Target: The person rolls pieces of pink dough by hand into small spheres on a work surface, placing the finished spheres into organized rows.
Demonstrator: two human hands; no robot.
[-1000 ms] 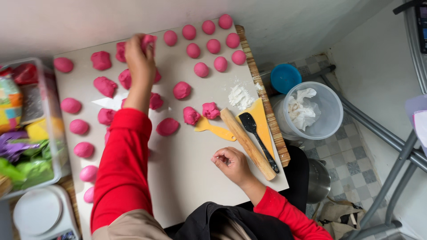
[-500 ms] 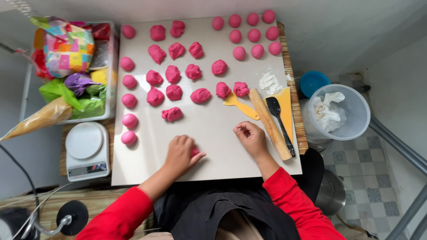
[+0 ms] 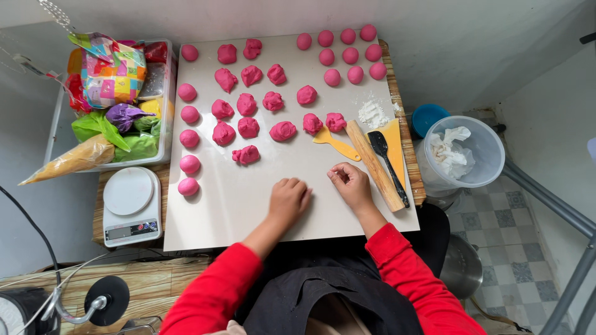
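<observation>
Your board (image 3: pixel 248 211) lies with its long axis running away from you, pale and glossy, and it carries rows of pink dough pieces. The rough lumps sit mid-board and the smooth balls (image 3: pixel 188 138) run down the left edge and cluster at the far right corner. The rolling pin (image 3: pixel 374 165) lies along the right edge, angled from far-left to near-right, with a black spatula (image 3: pixel 386 161) just beside it on a yellow scraper (image 3: pixel 392 139).

Your left hand (image 3: pixel 288 199) rests palm down on the near part of the board, fingers curled over; whether a dough piece sits under it, you cannot tell. Your right hand (image 3: pixel 350 183) lies just beside it, fingers loosely bent, thumb and fingertips pinched close; nothing shows in the grip. The nearest lump (image 3: pixel 246 154) is ragged and uneven, well apart from both hands.
</observation>
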